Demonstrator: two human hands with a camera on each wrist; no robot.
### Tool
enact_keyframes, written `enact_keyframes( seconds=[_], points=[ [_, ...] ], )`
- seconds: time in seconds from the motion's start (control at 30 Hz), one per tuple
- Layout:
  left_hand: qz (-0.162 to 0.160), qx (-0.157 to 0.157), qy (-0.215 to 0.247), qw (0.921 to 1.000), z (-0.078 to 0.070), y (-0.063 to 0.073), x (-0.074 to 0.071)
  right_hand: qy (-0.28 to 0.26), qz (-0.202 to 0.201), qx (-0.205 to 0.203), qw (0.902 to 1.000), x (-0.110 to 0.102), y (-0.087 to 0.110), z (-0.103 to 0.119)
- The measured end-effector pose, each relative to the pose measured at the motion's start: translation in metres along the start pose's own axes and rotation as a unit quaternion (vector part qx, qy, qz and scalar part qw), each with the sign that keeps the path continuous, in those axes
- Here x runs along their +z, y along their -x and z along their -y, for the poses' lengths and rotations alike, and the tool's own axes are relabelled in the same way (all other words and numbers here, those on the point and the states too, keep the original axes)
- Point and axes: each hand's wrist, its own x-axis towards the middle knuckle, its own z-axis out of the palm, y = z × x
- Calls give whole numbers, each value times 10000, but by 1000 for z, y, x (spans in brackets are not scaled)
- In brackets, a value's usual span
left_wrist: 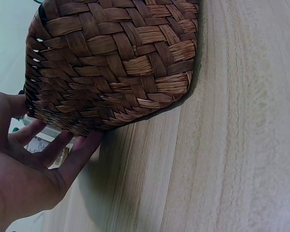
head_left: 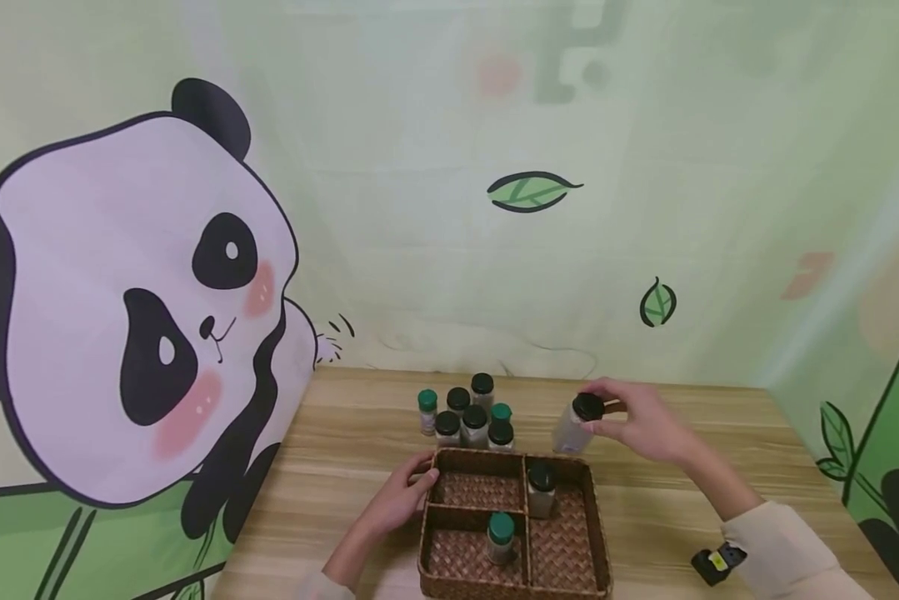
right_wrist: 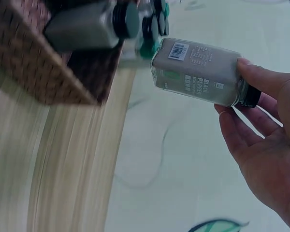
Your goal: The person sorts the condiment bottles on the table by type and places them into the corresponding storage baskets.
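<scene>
In the head view, my right hand (head_left: 640,421) holds a glass pepper jar (head_left: 571,432) by its black-capped end, tilted, behind the basket's right part. The right wrist view shows the label of this jar (right_wrist: 195,72) reading "BLACK PEPPER", with thumb and fingers pinching it near the cap. My left hand (head_left: 398,500) grips the back left corner of a brown woven basket (head_left: 569,562) with three compartments. A black-capped jar (head_left: 541,493) stands at the back of the right compartment. In the front left compartment stands a smaller green-capped jar (head_left: 501,542); the back left one shows bare weave.
Several spice jars (head_left: 475,429) with black or green caps cluster behind the basket on the wooden table (head_left: 666,508). A small black device (head_left: 717,562) sits at the right sleeve. Behind the table hangs a printed panda backdrop (head_left: 389,208).
</scene>
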Motion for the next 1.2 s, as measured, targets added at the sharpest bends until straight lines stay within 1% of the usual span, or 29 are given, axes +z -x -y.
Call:
enact_keyframes(
  seconds=[0.1, 0.23, 0.4, 0.53, 0.63, 0.7, 0.8, 0.93, 1.03, 1.2],
  points=[
    [28, 22, -11, 10000, 0, -1, -1, -30, 100, -120, 9999, 11, -4, 13],
    [15, 21, -19, 10000, 0, -1, -1, -75, 257, -371, 9990, 32, -11, 28],
    [-38, 12, -35, 10000, -1, 0, 0, -146, 425, -633, 9970, 62, -14, 37],
    [-18, -7, -31, 10000, -1, 0, 1, -40, 627, -566, 9964, 87, -13, 31],
    [31, 12, 7, 10000, -1, 0, 2, 102, 741, -369, 9965, 102, -12, 24],
    [56, 21, 51, 10000, 0, 0, 2, 166, 732, -312, 9967, 111, -13, 20],
    [54, -1, 67, 10000, 1, 1, 2, 222, 671, -355, 9969, 121, -15, 13],
    [27, -75, 26, 10000, 2, 3, 2, 361, 624, -421, 9965, 130, -16, 5],
    [-4, -85, -19, 10000, 2, 2, 1, 426, 597, -345, 9967, 134, -17, 2],
    [-9, -61, -62, 10000, 0, 1, -1, 605, 549, -420, 9958, 138, -17, -1]
  ],
)
